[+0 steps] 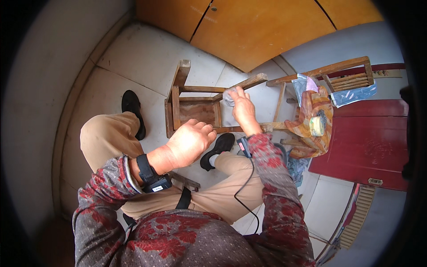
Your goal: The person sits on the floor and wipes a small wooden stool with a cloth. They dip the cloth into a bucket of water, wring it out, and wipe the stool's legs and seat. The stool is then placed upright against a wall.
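A worn wooden stool (196, 111) lies tipped over on the floor before me, its legs pointing away and to the right. My left hand (192, 142) is curled over the stool's near leg (233, 129), its fingertips mostly hidden. In my right hand (243, 106) is a grey wad (229, 96), which looks like steel wool. The wad rests near the point where the far right leg (252, 81) meets a stretcher, and its contact side is hidden.
At right stands a wooden chair (333, 68) draped with a patterned orange cloth (308, 147). On the cloth sit a round tub (316, 126) and a dark scouring wad (321, 115). A red cabinet (367, 143) stands beyond; an orange cabinet (247, 33) closes the far side.
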### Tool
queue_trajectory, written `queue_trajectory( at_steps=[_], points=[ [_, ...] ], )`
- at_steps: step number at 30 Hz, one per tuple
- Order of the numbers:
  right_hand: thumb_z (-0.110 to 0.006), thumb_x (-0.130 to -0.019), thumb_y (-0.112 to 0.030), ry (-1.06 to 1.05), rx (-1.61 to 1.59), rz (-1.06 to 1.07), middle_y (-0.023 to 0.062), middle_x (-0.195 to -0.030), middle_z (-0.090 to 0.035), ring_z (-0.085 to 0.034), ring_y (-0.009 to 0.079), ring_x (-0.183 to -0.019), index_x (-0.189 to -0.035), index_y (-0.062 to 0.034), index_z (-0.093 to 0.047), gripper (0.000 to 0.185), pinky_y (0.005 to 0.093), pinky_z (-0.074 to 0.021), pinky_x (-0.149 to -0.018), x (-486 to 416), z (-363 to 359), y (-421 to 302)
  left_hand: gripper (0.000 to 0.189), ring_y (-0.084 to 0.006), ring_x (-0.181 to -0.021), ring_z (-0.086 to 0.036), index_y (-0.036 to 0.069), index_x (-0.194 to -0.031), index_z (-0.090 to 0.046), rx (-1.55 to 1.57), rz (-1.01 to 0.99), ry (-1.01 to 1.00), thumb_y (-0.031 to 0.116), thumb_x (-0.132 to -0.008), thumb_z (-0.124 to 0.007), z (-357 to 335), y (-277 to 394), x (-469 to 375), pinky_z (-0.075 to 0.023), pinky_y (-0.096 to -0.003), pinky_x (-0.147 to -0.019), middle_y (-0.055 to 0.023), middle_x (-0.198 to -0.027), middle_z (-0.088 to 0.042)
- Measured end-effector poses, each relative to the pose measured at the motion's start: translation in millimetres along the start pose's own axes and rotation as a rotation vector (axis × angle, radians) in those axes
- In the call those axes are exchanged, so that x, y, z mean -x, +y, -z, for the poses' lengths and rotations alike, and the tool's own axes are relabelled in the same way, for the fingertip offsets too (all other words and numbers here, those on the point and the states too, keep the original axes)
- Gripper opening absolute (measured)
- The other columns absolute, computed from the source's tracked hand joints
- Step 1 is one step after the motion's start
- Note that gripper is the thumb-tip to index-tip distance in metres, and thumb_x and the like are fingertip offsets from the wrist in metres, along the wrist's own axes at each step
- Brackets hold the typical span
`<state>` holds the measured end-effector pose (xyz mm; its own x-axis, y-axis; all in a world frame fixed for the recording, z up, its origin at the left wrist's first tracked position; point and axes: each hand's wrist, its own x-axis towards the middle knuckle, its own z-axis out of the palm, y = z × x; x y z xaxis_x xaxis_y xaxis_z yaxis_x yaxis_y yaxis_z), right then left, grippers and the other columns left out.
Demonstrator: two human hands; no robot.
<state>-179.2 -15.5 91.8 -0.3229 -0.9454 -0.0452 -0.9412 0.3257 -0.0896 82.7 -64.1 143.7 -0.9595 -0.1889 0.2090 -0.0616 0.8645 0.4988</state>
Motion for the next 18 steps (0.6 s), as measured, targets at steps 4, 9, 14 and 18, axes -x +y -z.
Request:
queue_trajectory(
  at_steps=[4, 9, 14, 18],
  points=[
    [-0.057, -0.074, 0.003, -0.413, 0.221, -0.1, 0.0136, -0.126, -0.061, -0.06, 0.036, -0.106, -0.103, -0.0099, -0.072, 0.035, 0.0397, -0.0494, -0.094, 0, -20, 2, 0.039, -0.0284, -0.097, -0.063, 0.001, -0.107, -0.062, -0.002, 0.033, -0.033, 0.014, -0.071, -0.074, -7, -2, 0, -0.0471, -0.0377, -0.087, -0.0117, -0.103, -0.065],
    [-0.065, -0.073, -0.006, -0.15, -0.189, 0.105, 0.0184, -0.094, -0.07, -0.067, 0.0328, -0.094, -0.093, -0.008, -0.074, 0.021, 0.04, -0.0534, -0.083, 53, -2, 0, 0.039, -0.0304, -0.095, -0.062, 0.003, -0.105, -0.063, 0.112, 0.047, -0.013, 0.013, -0.07, -0.076, 3, 0, -1, -0.0482, -0.0396, -0.083, -0.0119, -0.1, -0.064],
    [-0.079, -0.067, -0.016, -0.741, -0.559, -0.176, 0.02, -0.108, -0.067, -0.068, 0.0306, -0.086, -0.109, -0.0032, -0.068, 0.045, 0.0359, -0.055, -0.079, 102, -20, -7, 0.039, -0.0335, -0.087, -0.064, 0.005, -0.104, -0.064, 0.167, 0.154, 0.206, 0.012, -0.069, -0.08, 20, -14, 0, -0.05, -0.0408, -0.078, -0.0114, -0.095, -0.067],
    [-0.08, -0.069, -0.023, -0.964, -0.596, -0.549, 0.0168, -0.096, -0.066, -0.068, 0.0318, -0.08, -0.115, -0.0032, -0.064, 0.053, 0.0439, -0.056, -0.054, 114, -104, -23, 0.04, -0.0345, -0.08, -0.065, 0.001, -0.108, -0.065, 0.251, 0.305, 0.058, 0.02, -0.076, -0.081, 14, -19, 0, -0.0528, -0.0405, -0.07, -0.0164, -0.094, -0.066]
  ],
)
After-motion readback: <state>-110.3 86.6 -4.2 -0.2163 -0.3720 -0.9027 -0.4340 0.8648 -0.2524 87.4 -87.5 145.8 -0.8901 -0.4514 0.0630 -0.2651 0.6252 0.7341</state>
